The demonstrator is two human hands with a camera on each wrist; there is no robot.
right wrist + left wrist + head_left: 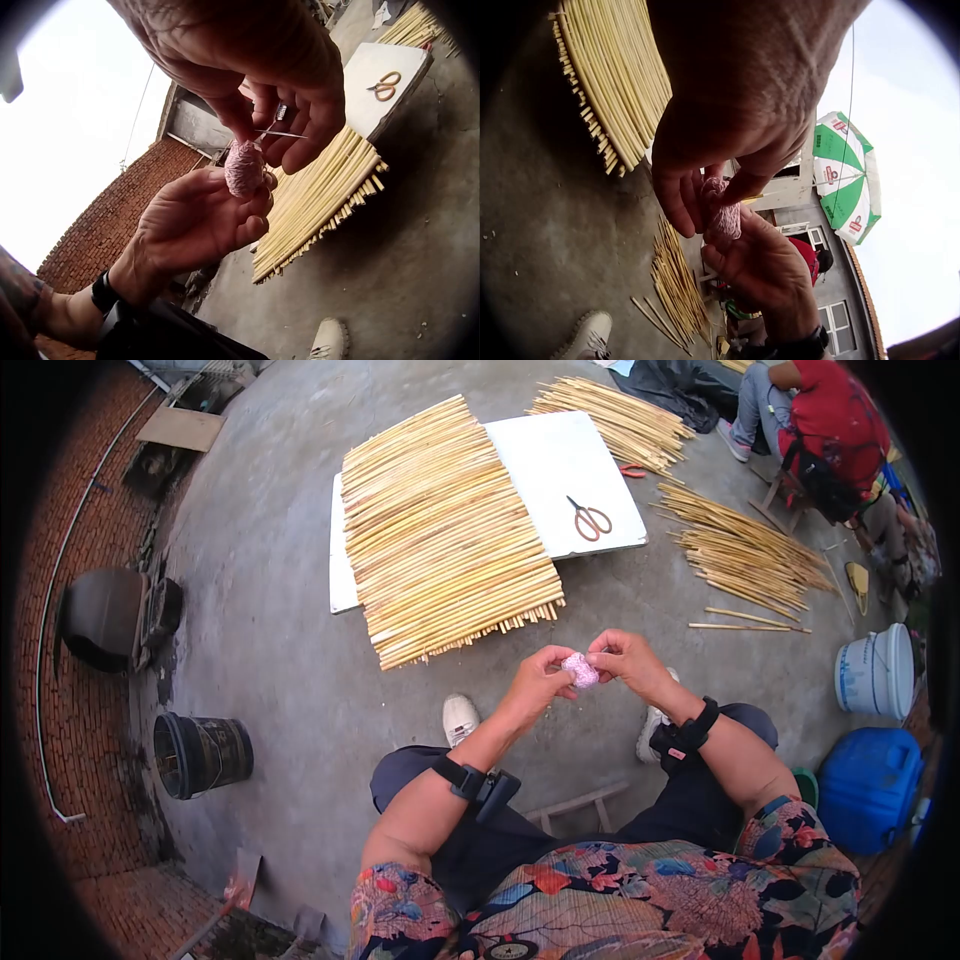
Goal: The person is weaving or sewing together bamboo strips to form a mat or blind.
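Note:
A small ball of pink-and-white string [580,670] is held up between both hands in front of the knees. My left hand [540,678] grips its lower end with thumb and fingers, as the right wrist view shows. At the opposite end my right hand [625,660] pinches the string with thumb and forefinger. A thin, silvery, needle-like piece [285,134] sticks out beside the right fingertips, and a small ribbed metal band [281,112] shows among those fingers. Beyond the hands, a mat of pale sticks [445,530] lies across a white board [545,455].
Scissors [590,518] lie on the board, red-handled pliers [632,470] beside it. Loose stick piles [750,550] spread rightward. A black bucket [205,753] stands left; a white bucket [875,672] and blue jug [870,788] stand right. A person in red [835,430] sits at back right.

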